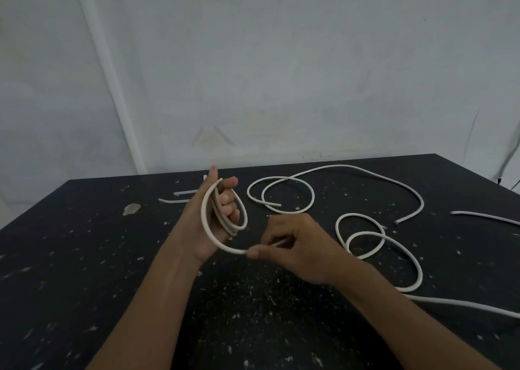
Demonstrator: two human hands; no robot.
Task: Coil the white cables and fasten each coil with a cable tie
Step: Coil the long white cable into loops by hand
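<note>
White cable coil [225, 214] wound around left hand [213, 223], fingers curled over the loops, raised above black speckled table [84, 257]. Right hand [295, 245] closed, pinching the coil's free end just beside it. Loose white cables [281, 192] lying on table, right of hands. Cable ties [180, 196] behind left hand.

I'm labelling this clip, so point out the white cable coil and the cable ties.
white cable coil [207, 200], head view, coil's left outer loop.
white cable ties [185, 192], head view, middle of farther tie.
</note>
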